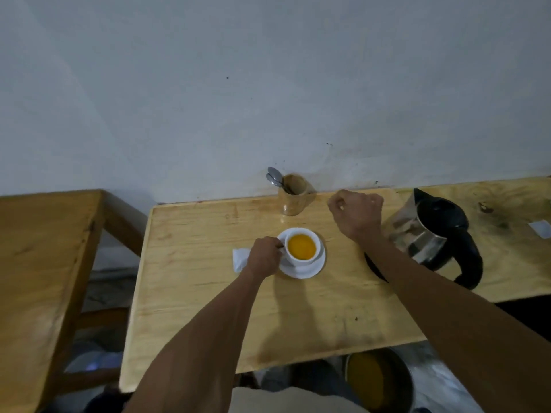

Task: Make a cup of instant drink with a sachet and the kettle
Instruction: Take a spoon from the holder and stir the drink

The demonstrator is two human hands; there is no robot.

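Note:
A white cup point(301, 234) holding orange drink stands on a white saucer point(310, 268) in the middle of the wooden table point(208, 293). My left hand point(264, 256) grips the cup's handle on its left side. A white sachet point(240, 259) lies flat on the table, partly under that hand. My right hand point(356, 213) hovers with curled fingers between the wooden spoon holder point(295, 195) and the steel kettle point(429, 234); whether it pinches something small I cannot tell. The kettle has a black lid and handle and sits at the right.
Metal spoons point(274, 175) stick out of the holder by the wall. A second wooden table point(38, 263) stands at the left. A white scrap point(541, 228) lies at the far right. A metal bin point(381, 380) with orange contents sits below the table's near edge.

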